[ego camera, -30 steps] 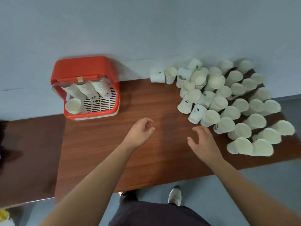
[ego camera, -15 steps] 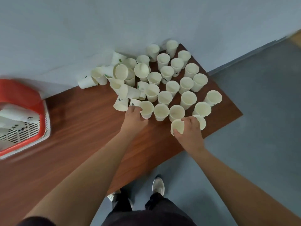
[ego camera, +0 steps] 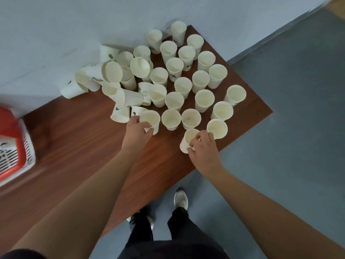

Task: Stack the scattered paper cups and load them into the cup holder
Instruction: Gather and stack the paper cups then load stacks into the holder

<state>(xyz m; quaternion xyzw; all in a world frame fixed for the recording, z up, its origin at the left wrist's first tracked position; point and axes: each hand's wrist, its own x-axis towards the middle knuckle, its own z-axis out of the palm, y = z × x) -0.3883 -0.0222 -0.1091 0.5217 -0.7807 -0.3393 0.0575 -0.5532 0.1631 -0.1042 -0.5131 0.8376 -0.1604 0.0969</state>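
Paper cup (ego camera: 189, 137) per grip: left (ego camera: 137, 132), right (ego camera: 203, 149).

Loads of paper cups (ego camera: 204, 99) crowd the far right end of the wooden tabletop (ego camera: 84, 146), mostly upright, with a few tipped over by the wall (ego camera: 56, 34). The left hand (ego camera: 137, 134) grips an upright cup (ego camera: 152, 118) at the near edge of the bunch. The right hand (ego camera: 203, 148) holds a tilted cup (ego camera: 187, 140) in its fingers. The red cup holder (ego camera: 8, 122) pokes in at the left edge, well apart from the cups.
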